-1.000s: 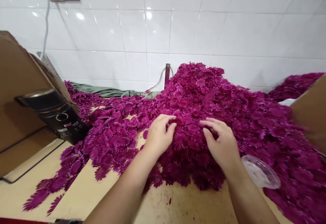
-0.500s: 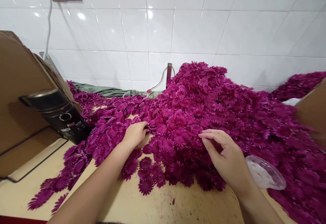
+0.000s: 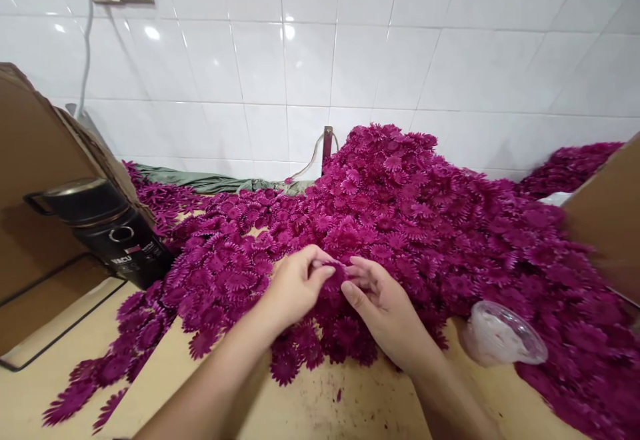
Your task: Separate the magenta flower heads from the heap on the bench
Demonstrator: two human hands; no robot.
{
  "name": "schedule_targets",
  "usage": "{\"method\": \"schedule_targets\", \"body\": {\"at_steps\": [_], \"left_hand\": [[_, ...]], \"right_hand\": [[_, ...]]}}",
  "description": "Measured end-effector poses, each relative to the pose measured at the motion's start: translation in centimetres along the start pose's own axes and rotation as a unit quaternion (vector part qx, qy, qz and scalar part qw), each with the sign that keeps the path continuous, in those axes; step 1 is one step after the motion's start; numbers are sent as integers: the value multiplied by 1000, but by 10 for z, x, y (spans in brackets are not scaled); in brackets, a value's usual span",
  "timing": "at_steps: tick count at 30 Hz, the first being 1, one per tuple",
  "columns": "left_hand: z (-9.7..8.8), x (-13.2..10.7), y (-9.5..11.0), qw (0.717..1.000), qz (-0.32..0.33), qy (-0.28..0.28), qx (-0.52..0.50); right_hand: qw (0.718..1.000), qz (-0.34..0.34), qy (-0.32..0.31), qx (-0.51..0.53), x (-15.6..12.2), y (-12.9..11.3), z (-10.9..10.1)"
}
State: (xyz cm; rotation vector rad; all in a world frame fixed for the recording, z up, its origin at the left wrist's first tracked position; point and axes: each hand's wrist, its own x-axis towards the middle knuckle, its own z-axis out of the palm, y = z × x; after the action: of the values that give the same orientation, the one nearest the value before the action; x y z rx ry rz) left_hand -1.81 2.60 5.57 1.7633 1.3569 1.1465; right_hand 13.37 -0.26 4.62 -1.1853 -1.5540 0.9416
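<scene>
Between my two hands, over the front of the heap, is a magenta fabric-like flower piece (image 3: pixel 334 278). My left hand (image 3: pixel 300 287) pinches its left side between thumb and forefinger. On the other side, the curled fingers and thumb of my right hand (image 3: pixel 385 310) close around its right edge; whether they also hold something small is hidden. A large pile of matching flower pieces (image 3: pixel 400 187) rises behind the hands. Right of my right wrist stands a clear plastic bowl (image 3: pixel 533 345) containing a whitish substance.
At the left, a black vacuum bottle (image 3: pixel 120 233) leans by a cardboard box (image 3: pixel 40 153) and a black wire frame (image 3: pixel 65 323). Green cloth (image 3: pixel 200 179) lies along the tiled wall (image 3: pixel 310 60). Another cardboard panel (image 3: pixel 607 220) borders the right side. The tabletop (image 3: pixel 345 413) is light wood-coloured.
My left hand has lifted a flower piece from the pile and moved right. My right hand has moved left to meet it. The view has shifted slightly.
</scene>
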Motion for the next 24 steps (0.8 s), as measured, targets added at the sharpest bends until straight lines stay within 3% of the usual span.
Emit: {"method": "schedule_targets", "body": {"at_steps": [3,6,9,12,16,24], "left_hand": [[23,-7,12,998,-11,-25,-54],[35,-10,15,998,21,-25,-56],[40,-12,16,996,79,38,0],[41,-15,19,991,95,87,25],[44,-18,20,991,128,29,34],[54,-19,29,978,195,-6,69]], "right_hand": [[998,8,-30,51,3,3,-3],[999,4,-1,50,4,6,-11],[999,-3,40,37,3,8,-17],[998,-11,67,18,0,7,-20],[998,-14,54,-7,-2,4,-26],[992,-6,85,-89,-2,-1,-39]]}}
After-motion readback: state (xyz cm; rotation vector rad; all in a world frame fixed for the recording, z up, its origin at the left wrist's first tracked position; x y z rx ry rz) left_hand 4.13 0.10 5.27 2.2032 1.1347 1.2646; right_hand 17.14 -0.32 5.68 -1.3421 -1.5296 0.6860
